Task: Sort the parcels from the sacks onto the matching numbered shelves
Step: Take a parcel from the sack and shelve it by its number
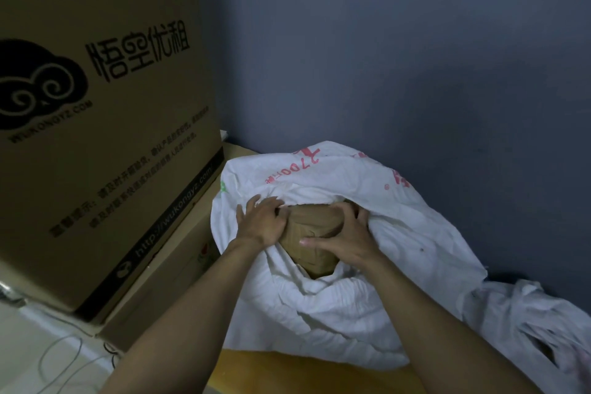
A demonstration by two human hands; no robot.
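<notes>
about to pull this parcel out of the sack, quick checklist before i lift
1. Left hand grips the parcel at its left edge: ok.
2. Right hand grips its right side: ok.
3. Sack mouth clear of the parcel: not ok, cloth folds around it.
4. Parcel number readable: cannot tell, no label shows.
5. Matching shelf in view: not ok, none shows.

Head view, downward, close above sack [319, 304]
</notes>
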